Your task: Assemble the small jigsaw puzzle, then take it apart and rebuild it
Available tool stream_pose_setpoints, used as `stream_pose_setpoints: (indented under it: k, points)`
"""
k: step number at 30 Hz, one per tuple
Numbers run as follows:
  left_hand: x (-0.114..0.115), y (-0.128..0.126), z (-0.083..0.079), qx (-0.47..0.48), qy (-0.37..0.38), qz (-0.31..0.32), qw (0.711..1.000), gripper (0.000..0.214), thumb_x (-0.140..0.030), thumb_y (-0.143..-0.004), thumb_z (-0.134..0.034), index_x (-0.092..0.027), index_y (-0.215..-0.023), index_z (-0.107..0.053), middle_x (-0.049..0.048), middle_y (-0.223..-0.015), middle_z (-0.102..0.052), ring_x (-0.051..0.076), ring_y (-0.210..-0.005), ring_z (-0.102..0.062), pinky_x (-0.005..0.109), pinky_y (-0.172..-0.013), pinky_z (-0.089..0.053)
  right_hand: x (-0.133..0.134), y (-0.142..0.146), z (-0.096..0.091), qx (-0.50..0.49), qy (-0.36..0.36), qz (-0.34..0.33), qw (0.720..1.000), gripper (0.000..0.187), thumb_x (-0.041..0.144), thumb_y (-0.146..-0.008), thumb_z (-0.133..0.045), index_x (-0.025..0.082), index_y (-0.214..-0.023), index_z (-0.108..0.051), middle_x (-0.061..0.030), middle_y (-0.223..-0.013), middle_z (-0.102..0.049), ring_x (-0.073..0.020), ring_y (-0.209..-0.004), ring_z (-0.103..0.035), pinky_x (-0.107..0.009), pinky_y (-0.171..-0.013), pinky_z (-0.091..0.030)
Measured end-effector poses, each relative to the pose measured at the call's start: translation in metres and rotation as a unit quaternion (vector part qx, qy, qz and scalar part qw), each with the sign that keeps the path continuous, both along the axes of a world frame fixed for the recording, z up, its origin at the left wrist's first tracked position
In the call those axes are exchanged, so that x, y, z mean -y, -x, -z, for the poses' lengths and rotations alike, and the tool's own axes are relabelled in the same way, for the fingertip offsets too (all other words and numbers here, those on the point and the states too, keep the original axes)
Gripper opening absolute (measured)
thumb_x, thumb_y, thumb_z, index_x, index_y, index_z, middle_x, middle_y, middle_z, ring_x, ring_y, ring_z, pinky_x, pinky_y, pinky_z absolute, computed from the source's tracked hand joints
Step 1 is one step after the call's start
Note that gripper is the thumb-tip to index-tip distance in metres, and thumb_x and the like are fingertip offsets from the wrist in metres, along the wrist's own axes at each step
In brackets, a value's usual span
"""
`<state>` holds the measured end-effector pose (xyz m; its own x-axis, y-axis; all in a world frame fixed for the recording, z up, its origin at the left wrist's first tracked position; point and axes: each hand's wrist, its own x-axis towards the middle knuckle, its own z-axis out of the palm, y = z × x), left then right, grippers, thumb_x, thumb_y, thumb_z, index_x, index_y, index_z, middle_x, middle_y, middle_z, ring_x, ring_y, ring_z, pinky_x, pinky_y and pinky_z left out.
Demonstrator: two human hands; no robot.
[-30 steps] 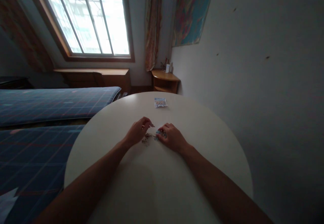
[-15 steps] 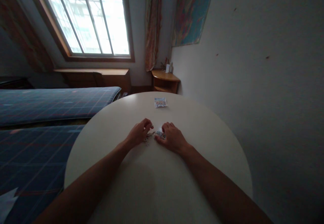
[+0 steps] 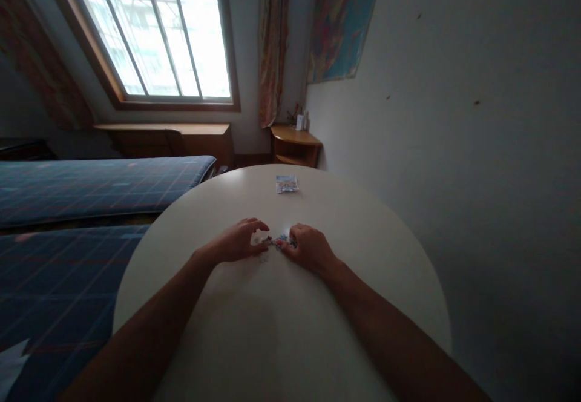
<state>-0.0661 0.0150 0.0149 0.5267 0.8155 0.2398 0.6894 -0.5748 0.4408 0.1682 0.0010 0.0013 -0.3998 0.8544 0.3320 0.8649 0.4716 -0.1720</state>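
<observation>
A little heap of small multicoloured pieces (image 3: 282, 238) lies on the white round table (image 3: 272, 335); they are too small to make out exactly. My left hand (image 3: 240, 240) is at the heap's left side, thumb and fingers spread in a curve, the thumb tip close to the nearest pieces. Cupped against the right side of the heap, my right hand (image 3: 311, 246) keeps its thumb apart from its bent fingers, with pieces lying between them. Part of the heap is hidden by this hand. A few loose bits show just below my left hand.
Toward the table's far edge lies a small flat packet (image 3: 287, 184) with a printed picture. Left of the table is a bed with a blue plaid mattress (image 3: 68, 257). A wall (image 3: 454, 148) rises on the right, and a wooden corner shelf (image 3: 297, 135) stands behind.
My left hand has shifted left and opened wider, its thumb now lower beside the heap. The pieces sit closer together. My right hand has barely moved.
</observation>
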Motion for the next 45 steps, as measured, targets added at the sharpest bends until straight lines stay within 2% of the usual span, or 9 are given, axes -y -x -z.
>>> stream_pose_setpoints:
  k: [3, 7, 12, 18, 25, 28, 34, 39, 45]
  points:
    - [-0.002, 0.005, 0.003, -0.016, 0.034, 0.009, 0.999, 0.043, -0.039, -0.074, -0.069, -0.021, -0.114, -0.066, 0.0077, -0.101, -0.066, 0.022, -0.087, -0.063, 0.032, -0.079, -0.05, -0.003, -0.001, 0.0, -0.033, 0.016, 0.036, 0.999, 0.026, 0.047, -0.087, -0.059, 0.021, -0.081, -0.062, -0.005, -0.076, -0.068, -0.0183, -0.067, -0.061, -0.027, -0.06, -0.037]
    - [-0.005, 0.002, 0.008, -0.017, 0.055, 0.008, 0.998, 0.028, -0.033, -0.077, -0.065, -0.021, -0.102, -0.072, 0.0061, -0.089, -0.068, 0.021, -0.079, -0.063, 0.03, -0.075, -0.049, -0.009, -0.004, 0.001, -0.126, 0.009, 0.068, 0.99, 0.027, 0.047, -0.087, -0.059, 0.02, -0.084, -0.062, -0.0042, -0.073, -0.067, -0.0183, -0.066, -0.061, -0.027, -0.061, -0.038]
    - [-0.003, -0.008, 0.01, 0.007, 0.054, 0.017, 0.998, 0.025, -0.03, -0.079, -0.064, -0.02, -0.101, -0.072, 0.0069, -0.091, -0.067, 0.02, -0.08, -0.062, 0.03, -0.075, -0.049, -0.014, -0.011, 0.0, -0.306, 0.01, 0.032, 0.951, 0.026, 0.045, -0.084, -0.063, 0.019, -0.088, -0.062, -0.0025, -0.079, -0.067, -0.017, -0.071, -0.062, -0.027, -0.07, -0.045]
    - [0.0, -0.023, 0.012, 0.037, 0.05, 0.024, 0.998, 0.019, -0.026, -0.084, -0.058, -0.019, -0.096, -0.071, 0.0077, -0.094, -0.065, 0.018, -0.082, -0.062, 0.03, -0.079, -0.049, -0.016, -0.013, 0.005, -0.432, 0.085, -0.025, 0.897, 0.027, 0.038, -0.085, -0.061, 0.018, -0.103, -0.06, -0.0049, -0.09, -0.069, -0.0158, -0.069, -0.065, -0.03, -0.071, -0.052]
    - [0.0, -0.031, 0.019, 0.06, 0.042, 0.02, 0.997, 0.015, -0.022, -0.084, -0.056, -0.021, -0.092, -0.068, 0.0052, -0.091, -0.068, 0.018, -0.081, -0.062, 0.03, -0.078, -0.05, -0.013, -0.009, 0.008, -0.448, 0.109, -0.113, 0.88, 0.037, 0.02, -0.085, -0.056, 0.021, -0.121, -0.055, -0.0082, -0.115, -0.068, -0.0167, -0.101, -0.065, -0.035, -0.094, -0.05]
    - [-0.001, -0.032, 0.023, 0.063, 0.04, 0.007, 0.997, 0.017, -0.022, -0.083, -0.056, -0.021, -0.096, -0.066, 0.0045, -0.088, -0.069, 0.018, -0.08, -0.063, 0.031, -0.078, -0.05, -0.013, -0.009, 0.009, -0.452, 0.123, -0.1, 0.878, 0.036, 0.023, -0.086, -0.058, 0.021, -0.122, -0.055, -0.0077, -0.108, -0.072, -0.0171, -0.095, -0.068, -0.036, -0.091, -0.051]
    - [0.006, -0.042, 0.02, 0.122, 0.027, -0.024, 0.992, 0.023, -0.033, -0.087, -0.058, -0.02, -0.106, -0.063, 0.0052, -0.095, -0.072, 0.018, -0.086, -0.066, 0.03, -0.078, -0.05, -0.011, -0.009, 0.007, -0.435, 0.139, -0.092, 0.885, 0.022, 0.035, -0.088, -0.06, 0.02, -0.103, -0.064, -0.0065, -0.096, -0.074, -0.0179, -0.086, -0.069, -0.033, -0.08, -0.053]
    - [0.005, -0.05, 0.02, 0.171, 0.032, -0.059, 0.983, 0.019, -0.036, -0.09, -0.056, -0.02, -0.094, -0.066, 0.0041, -0.088, -0.074, 0.018, -0.08, -0.068, 0.03, -0.074, -0.051, -0.009, -0.007, 0.002, -0.422, 0.118, -0.131, 0.889, 0.02, 0.033, -0.089, -0.058, 0.021, -0.102, -0.067, -0.0069, -0.106, -0.072, -0.0179, -0.096, -0.067, -0.033, -0.086, -0.052]
    - [0.005, -0.051, 0.021, 0.207, 0.03, -0.084, 0.974, 0.021, -0.04, -0.089, -0.057, -0.019, -0.091, -0.063, 0.0032, -0.085, -0.073, 0.017, -0.076, -0.068, 0.028, -0.07, -0.052, -0.009, -0.006, 0.002, -0.422, 0.13, -0.134, 0.887, 0.021, 0.035, -0.088, -0.061, 0.021, -0.102, -0.068, -0.0051, -0.096, -0.074, -0.0178, -0.088, -0.069, -0.033, -0.082, -0.053]
